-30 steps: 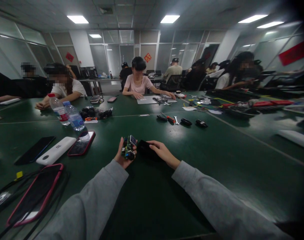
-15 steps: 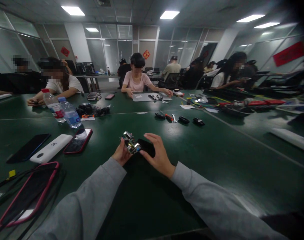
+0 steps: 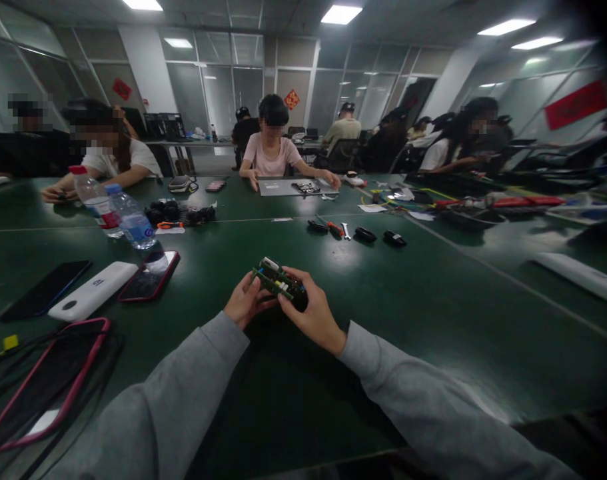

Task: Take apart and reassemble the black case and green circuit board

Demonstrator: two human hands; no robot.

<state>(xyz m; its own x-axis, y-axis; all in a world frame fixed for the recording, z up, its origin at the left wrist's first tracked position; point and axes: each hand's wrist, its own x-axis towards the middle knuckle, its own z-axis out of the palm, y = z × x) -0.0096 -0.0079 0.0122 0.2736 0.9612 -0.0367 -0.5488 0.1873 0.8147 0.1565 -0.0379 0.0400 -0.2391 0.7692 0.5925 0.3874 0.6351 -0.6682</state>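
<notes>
Above the green table, both of my hands grip a small assembly of green circuit boards (image 3: 276, 279) with pale connectors and a blue part. My left hand (image 3: 243, 300) pinches its left end, thumb on top and fingers underneath. My right hand (image 3: 313, 310) is wrapped round the right end, where a dark part partly hidden by the fingers shows. Whether that dark part is joined to the boards I cannot tell. Beyond my hands lie a wrench (image 3: 346, 231), an orange-and-black screwdriver (image 3: 334, 229) and several black plastic pieces (image 3: 365, 234).
To my left are two bottles (image 3: 133, 220), a white power bank (image 3: 93, 290), a red-edged phone (image 3: 150, 277), a dark phone (image 3: 46, 290) and a pink-cased phone (image 3: 48, 387) with black cables. A person (image 3: 273, 150) sits opposite. A white device (image 3: 578, 275) lies at right.
The circuit-board assembly has turned, so its green board side faces me. My right hand has closed in on it, bringing the dark part against the boards. The view has shifted slightly.
</notes>
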